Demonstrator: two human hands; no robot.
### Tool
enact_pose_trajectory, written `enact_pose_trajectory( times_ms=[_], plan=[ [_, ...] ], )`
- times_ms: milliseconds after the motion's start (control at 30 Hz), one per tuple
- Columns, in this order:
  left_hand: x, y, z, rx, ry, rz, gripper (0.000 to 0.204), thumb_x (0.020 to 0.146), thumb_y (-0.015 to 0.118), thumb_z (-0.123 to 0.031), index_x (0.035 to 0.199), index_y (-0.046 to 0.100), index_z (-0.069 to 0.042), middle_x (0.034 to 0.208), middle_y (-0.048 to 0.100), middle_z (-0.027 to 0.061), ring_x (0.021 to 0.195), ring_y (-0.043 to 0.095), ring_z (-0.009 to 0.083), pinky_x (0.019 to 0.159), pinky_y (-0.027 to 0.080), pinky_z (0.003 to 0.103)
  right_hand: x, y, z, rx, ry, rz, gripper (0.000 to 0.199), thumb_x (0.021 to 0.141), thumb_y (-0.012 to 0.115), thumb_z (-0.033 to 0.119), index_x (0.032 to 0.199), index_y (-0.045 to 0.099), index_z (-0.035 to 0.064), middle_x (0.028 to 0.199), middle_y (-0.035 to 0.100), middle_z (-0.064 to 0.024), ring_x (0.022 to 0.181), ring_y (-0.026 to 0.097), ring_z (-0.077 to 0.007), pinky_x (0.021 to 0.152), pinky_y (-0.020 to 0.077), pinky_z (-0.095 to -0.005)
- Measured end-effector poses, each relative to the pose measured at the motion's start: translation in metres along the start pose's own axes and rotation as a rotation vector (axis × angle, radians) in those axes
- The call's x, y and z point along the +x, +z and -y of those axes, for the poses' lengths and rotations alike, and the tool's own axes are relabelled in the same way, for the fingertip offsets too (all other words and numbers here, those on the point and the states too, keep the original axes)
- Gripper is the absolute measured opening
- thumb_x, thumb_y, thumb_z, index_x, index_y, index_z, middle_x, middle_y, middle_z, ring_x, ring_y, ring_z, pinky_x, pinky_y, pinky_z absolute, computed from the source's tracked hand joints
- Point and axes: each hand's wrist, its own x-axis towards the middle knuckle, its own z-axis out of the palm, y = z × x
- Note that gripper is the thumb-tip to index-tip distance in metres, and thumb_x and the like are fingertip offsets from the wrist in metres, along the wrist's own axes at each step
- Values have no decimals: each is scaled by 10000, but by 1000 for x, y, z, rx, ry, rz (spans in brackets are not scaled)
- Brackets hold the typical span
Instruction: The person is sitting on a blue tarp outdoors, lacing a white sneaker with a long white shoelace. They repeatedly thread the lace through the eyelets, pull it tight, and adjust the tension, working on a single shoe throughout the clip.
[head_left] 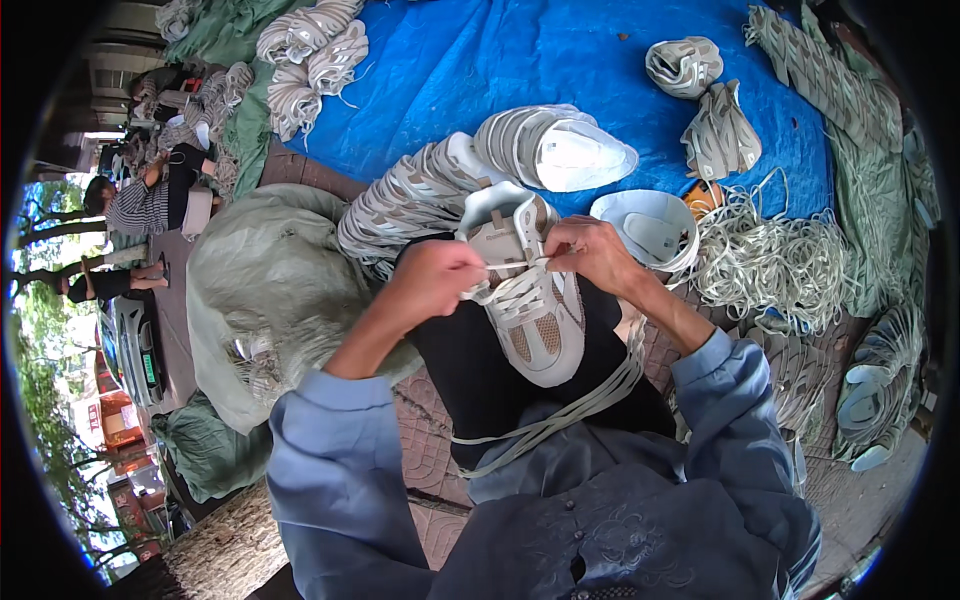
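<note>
A beige and white sneaker upper [535,325] lies on my lap, toe toward me. My left hand [436,275] grips its left side near the eyelets, fingers curled. My right hand [590,250] pinches a white shoelace [515,290] at the top eyelets by the tongue. Several loose laces [570,410] drape over my dark trousers below the shoe. Both blue sleeves are pushed up my forearms.
A row of stacked sneaker uppers [450,175] lies just beyond my knees on a blue tarp [480,60]. A heap of white laces [770,260] sits to the right, a grey-green sack [265,290] to the left. More uppers [715,130] lie further off. Other people [150,200] sit at far left.
</note>
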Motion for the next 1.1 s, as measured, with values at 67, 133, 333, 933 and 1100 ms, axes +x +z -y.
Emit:
enact_pose_trajectory(
  times_ms=[67,133,333,933,1100],
  plan=[
    [-33,-33,-5,-372,32,-117,101,777,546,-89,796,572,7,523,451,5,373,387,62,340,265,207,0,-9,-8,53,-38,-50,115,627,663,83,712,599,40,733,575,-76,665,561,-217,599,442,-305],
    [-60,-36,3,-631,112,-214,90,773,546,-72,807,562,10,518,445,7,369,373,61,330,241,207,-1,-15,-3,94,-39,-90,109,627,663,80,720,617,46,742,584,-72,659,557,-211,593,442,-306],
    [-71,15,-10,-895,220,10,97,803,530,-82,824,558,8,508,437,9,374,365,68,358,257,202,-3,50,76,-266,-510,27,309,641,665,98,938,590,61,633,561,-102,621,566,-258,572,466,-367],
    [-54,-230,326,-1474,491,-903,41,754,503,-26,729,531,-43,658,552,19,645,527,128,613,436,280,16,-285,-123,970,66,-584,188,863,495,172,941,533,6,663,510,-10,516,417,-80,417,297,-192],
    [-90,-254,301,-1020,114,-1189,123,759,571,-166,830,561,-66,696,593,43,629,573,201,556,457,320,-1,-309,-128,841,152,-673,184,859,502,166,944,537,7,654,503,-7,515,422,-75,416,300,-199]
  ],
)
